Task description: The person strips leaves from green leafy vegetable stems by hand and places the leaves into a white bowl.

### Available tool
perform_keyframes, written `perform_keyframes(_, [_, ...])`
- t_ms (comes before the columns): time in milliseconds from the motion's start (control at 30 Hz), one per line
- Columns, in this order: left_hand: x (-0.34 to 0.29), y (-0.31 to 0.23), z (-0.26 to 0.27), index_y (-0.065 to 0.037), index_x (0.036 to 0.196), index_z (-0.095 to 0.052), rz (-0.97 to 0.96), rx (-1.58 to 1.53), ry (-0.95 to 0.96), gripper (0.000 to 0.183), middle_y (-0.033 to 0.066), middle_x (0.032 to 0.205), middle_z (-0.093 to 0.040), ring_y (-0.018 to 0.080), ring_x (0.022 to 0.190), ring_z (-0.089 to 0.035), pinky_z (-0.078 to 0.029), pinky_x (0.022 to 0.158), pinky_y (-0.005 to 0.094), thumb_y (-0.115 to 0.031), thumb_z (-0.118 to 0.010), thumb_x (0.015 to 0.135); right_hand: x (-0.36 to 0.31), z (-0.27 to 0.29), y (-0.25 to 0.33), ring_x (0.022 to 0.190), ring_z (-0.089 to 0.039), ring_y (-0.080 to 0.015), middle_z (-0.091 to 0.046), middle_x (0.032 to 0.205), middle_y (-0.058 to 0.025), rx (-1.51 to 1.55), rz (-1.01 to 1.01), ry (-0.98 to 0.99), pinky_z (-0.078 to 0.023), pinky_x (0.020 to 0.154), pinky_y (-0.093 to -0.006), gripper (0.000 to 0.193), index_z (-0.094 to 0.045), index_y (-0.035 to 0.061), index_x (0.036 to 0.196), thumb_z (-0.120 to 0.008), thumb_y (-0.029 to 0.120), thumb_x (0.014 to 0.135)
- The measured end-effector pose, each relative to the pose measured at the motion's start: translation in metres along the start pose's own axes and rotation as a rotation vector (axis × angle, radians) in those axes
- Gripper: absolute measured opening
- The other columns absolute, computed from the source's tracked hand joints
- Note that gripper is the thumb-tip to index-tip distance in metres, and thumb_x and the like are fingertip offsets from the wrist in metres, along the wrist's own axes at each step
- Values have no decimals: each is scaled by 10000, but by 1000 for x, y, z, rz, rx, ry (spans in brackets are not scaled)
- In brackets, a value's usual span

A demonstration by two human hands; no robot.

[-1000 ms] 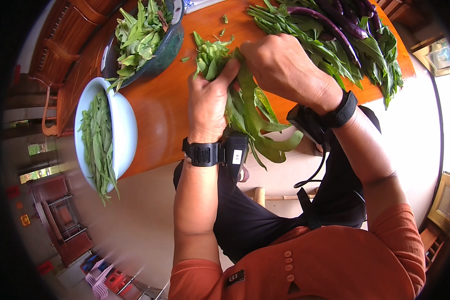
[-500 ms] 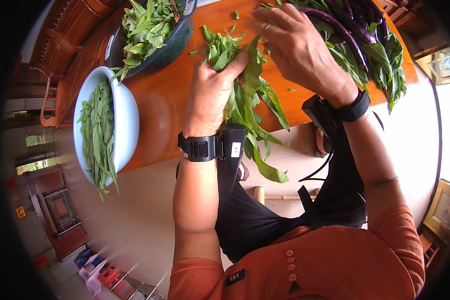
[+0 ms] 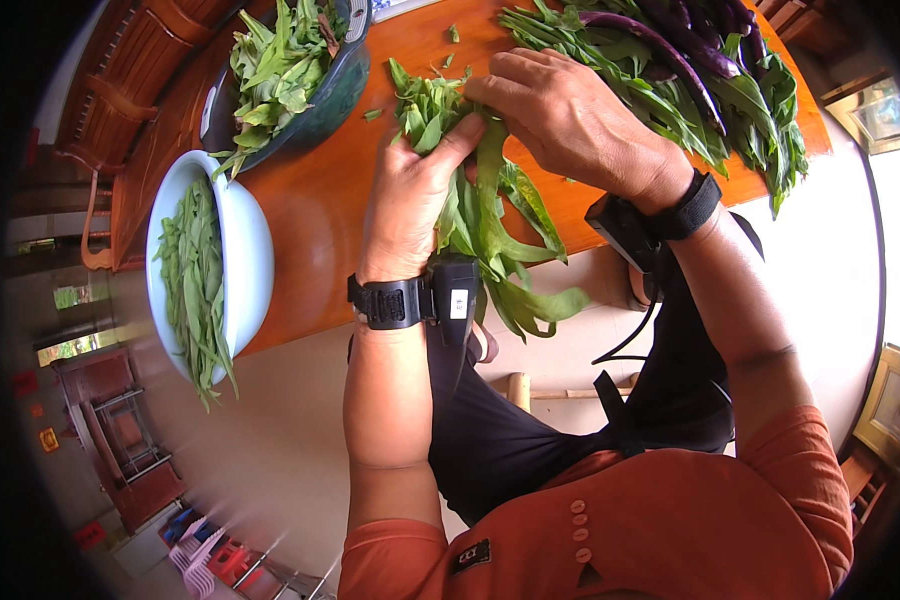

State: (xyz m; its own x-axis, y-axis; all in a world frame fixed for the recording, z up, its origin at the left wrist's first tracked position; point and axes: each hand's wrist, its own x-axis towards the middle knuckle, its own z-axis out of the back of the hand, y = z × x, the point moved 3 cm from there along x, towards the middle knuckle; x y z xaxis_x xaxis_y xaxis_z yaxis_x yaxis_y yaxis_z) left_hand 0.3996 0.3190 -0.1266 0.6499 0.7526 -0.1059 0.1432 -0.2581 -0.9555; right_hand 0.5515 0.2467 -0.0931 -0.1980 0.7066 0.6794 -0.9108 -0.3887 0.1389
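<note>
My left hand (image 3: 405, 200) is closed round a bunch of leafy greens (image 3: 500, 225), over the near part of the table. Cut-looking stem ends and short leaves stick out above its thumb, while long leaves hang down past the wrist and over the table edge. My right hand (image 3: 595, 125) reaches in from the right with fingers bent. Its fingertips pinch the greens at the top of the bunch, beside the left thumb; the exact spot between them is partly hidden.
On the left, a pale blue bowl (image 3: 255, 265) holds long green leaves. Behind it, a dark basin (image 3: 345, 95) contains broader leaves. Purple eggplants (image 3: 660, 50) lie on more greens (image 3: 770, 130) at the far right of the wooden table (image 3: 315, 220). Green scraps (image 3: 454, 34) dot the tabletop.
My right hand, blurred and higher up before, has come down and left onto the top of the bunch. The left hand still holds the greens, whose hanging leaves have shifted.
</note>
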Motion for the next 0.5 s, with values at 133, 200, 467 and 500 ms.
perform_keyframes(133, [-3,-5,-2,-53,1073,-682,4,25,7,128,-33,941,-673,54,810,-595,-492,714,234,-82,-683,949,2,-1,5,840,-663,-357,-656,872,-168,61,-92,71,-542,731,-447,141,-605,-7,892,-633,85,791])
perform_keyframes(200, [-2,-5,-4,-50,1079,-686,-3,17,13,133,-29,950,-679,57,821,-602,-496,725,237,-81,-681,950,2,-1,8,762,-649,-393,-630,781,-183,109,-195,16,-531,660,-461,114,-562,-11,828,-626,78,797])
perform_keyframes(467, [1,-4,0,-30,1058,-690,-31,10,21,112,-10,948,-702,74,820,-637,-516,724,247,-81,-662,963,2,-18,7,503,-505,-236,-573,596,-145,612,-772,-57,-455,535,-390,237,-626,-52,779,-537,137,893])
perform_keyframes(500, [1,-4,-2,-30,1058,-690,-32,9,19,112,-10,948,-702,74,820,-637,-516,724,247,-81,-662,963,0,-18,7,503,-505,-236,-573,596,-145,612,-770,-56,-455,535,-390,237,-626,-52,779,-537,137,893])
